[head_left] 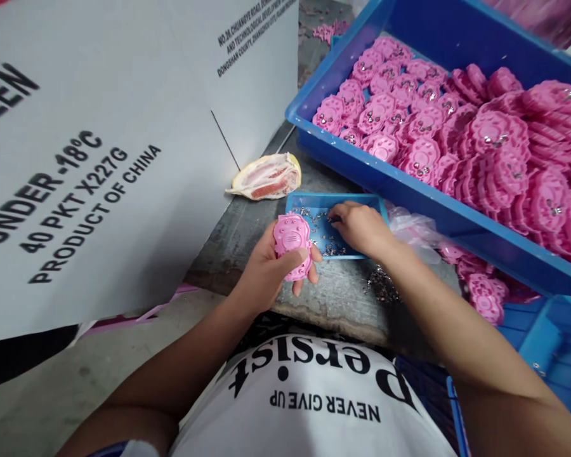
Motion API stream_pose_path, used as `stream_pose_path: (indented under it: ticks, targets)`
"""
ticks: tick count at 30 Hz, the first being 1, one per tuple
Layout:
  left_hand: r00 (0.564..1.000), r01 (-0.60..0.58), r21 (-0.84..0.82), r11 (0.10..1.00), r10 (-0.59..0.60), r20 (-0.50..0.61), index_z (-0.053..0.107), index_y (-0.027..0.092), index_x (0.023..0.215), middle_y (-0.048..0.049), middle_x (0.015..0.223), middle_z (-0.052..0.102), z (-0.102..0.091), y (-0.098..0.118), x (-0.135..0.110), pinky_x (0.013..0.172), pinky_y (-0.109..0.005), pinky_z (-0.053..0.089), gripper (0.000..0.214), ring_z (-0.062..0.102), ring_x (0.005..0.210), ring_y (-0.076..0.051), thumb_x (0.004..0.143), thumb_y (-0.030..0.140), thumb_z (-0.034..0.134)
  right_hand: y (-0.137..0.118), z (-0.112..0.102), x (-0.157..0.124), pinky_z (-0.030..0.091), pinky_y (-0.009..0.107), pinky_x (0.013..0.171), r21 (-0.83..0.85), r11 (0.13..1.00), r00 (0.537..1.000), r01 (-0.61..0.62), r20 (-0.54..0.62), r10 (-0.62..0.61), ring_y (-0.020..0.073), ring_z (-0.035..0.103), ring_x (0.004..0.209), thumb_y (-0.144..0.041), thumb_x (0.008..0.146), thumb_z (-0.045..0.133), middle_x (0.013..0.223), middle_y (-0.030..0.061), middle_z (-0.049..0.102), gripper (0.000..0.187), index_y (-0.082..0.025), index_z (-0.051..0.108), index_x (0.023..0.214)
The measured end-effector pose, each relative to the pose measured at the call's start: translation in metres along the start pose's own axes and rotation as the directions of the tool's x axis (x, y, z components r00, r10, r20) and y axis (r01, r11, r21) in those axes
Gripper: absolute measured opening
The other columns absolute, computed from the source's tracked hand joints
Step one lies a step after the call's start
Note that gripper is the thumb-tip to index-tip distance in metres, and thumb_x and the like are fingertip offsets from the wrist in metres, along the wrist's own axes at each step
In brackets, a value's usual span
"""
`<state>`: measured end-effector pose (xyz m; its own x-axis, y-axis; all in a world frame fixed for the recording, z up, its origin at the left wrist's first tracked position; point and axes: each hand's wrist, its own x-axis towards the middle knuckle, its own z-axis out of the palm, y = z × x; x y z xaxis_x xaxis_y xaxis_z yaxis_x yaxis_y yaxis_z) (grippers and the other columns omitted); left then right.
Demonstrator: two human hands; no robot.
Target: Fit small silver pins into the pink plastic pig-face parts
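In my left hand [271, 270] is a pink plastic piece [292, 238] with a scalloped edge, small round holes and a slotted oval in its middle. The thumb presses on its face and the fingers wrap behind it. My right hand [359, 225] reaches into a small blue tray [304, 202], fingertips pinched together near its floor. Tiny shiny metal parts [332, 246] lie scattered in that tray. What the right fingertips hold, if anything, is too small to make out.
A big blue bin [361, 155] full of similar pink pieces [423, 120] stands at the right. A white printed carton [137, 127] rises at the left. Cut pomelo-like fruit [269, 178] lies behind the tray. Dark metal bits [383, 285] and a clear plastic bag [413, 231] are near my right forearm.
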<state>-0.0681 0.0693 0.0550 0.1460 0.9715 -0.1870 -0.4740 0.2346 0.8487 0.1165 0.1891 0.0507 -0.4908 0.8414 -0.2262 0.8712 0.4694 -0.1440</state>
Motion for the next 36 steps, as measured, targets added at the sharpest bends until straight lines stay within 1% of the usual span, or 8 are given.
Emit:
stream_pose_path:
  ticks: [5,16,20,23,25,27,30,36]
  targets:
    - [1.0,-0.014,-0.024,1.0,0.014,-0.003,0.046,0.02,0.109,-0.0028,0.087,0.072,-0.003,0.001,-0.002,0.035,-0.02,0.045,0.036,0.07,0.06,-0.017,0.085,0.029,0.071,-0.006,0.003,0.006,0.049,0.034,0.07,-0.194,0.979,0.998,0.068,0.002,-0.069,0.0284,0.074,0.093,-0.019,0.101,0.043,0.112,0.0163,0.074,0.031,-0.017,0.072,0.112]
    - [1.0,0.013,0.005,1.0,-0.013,-0.009,0.046,0.019,0.111,-0.0029,0.086,0.071,0.005,0.003,-0.003,0.036,-0.02,0.045,0.038,0.07,0.059,-0.017,0.084,0.027,0.071,-0.011,0.003,0.007,0.048,0.033,0.072,-0.267,0.953,0.99,0.141,0.045,-0.134,0.0274,0.073,0.096,-0.014,0.103,0.035,0.114,0.0227,0.073,0.037,-0.009,0.07,0.114]
    - [1.0,0.004,0.029,1.0,-0.003,-0.025,0.046,0.019,0.11,-0.0027,0.086,0.071,0.007,0.003,-0.004,0.035,-0.02,0.044,0.037,0.069,0.058,-0.016,0.083,0.027,0.07,-0.008,-0.004,0.001,0.046,0.031,0.069,-0.121,0.984,0.991,0.129,-0.029,-0.133,0.0252,0.073,0.092,-0.015,0.1,0.043,0.111,0.0179,0.075,0.028,-0.012,0.071,0.103]
    - [0.997,-0.021,0.067,0.998,0.026,-0.075,0.046,0.02,0.11,-0.0013,0.085,0.07,0.008,0.004,-0.004,0.035,-0.019,0.043,0.038,0.068,0.057,-0.015,0.082,0.027,0.071,-0.003,-0.009,-0.009,0.047,0.029,0.067,0.22,0.97,0.987,0.101,-0.142,-0.071,0.0201,0.07,0.079,-0.015,0.091,0.056,0.093,0.0104,0.077,0.013,-0.016,0.068,0.087]
    - [0.993,-0.036,0.102,0.994,0.047,-0.106,0.046,0.02,0.111,-0.0009,0.085,0.07,0.011,0.005,-0.003,0.035,-0.02,0.043,0.038,0.067,0.056,-0.015,0.082,0.026,0.071,-0.001,-0.01,-0.018,0.047,0.026,0.058,0.543,0.837,0.992,0.064,-0.122,0.003,0.0156,0.064,0.06,-0.021,0.087,0.064,0.071,0.0042,0.072,0.009,-0.019,0.063,0.078]
    - [0.987,-0.053,0.166,0.985,0.077,-0.138,0.047,0.02,0.109,-0.0008,0.085,0.069,0.015,0.005,0.0,0.036,-0.021,0.043,0.037,0.067,0.056,-0.015,0.081,0.024,0.07,-0.001,-0.01,-0.027,0.045,0.024,0.047,0.809,0.588,0.999,0.002,-0.033,0.042,0.0127,0.057,0.046,-0.033,0.082,0.073,0.056,-0.0005,0.064,0.02,-0.02,0.059,0.073]
    - [0.971,-0.077,0.313,0.947,0.143,-0.192,0.049,0.021,0.107,-0.001,0.086,0.069,0.022,0.0,0.005,0.039,-0.021,0.044,0.035,0.066,0.058,-0.015,0.08,0.019,0.07,-0.006,-0.01,-0.041,0.047,0.023,0.041,0.96,0.277,0.999,-0.032,0.027,0.021,0.011,0.056,0.044,-0.038,0.072,0.081,0.056,-0.0001,0.065,0.028,-0.02,0.059,0.07]
    - [0.94,-0.129,0.505,0.853,0.268,-0.213,0.054,0.025,0.121,-0.0043,0.098,0.073,0.027,-0.019,0.01,0.06,-0.028,0.054,0.046,0.069,0.079,-0.019,0.08,0.019,0.075,-0.015,-0.014,-0.062,0.046,0.019,0.04,0.983,0.18,0.999,-0.04,0.043,-0.014,0.0081,0.053,0.043,-0.027,0.071,0.076,0.05,-0.004,0.061,0.016,-0.018,0.063,0.07]
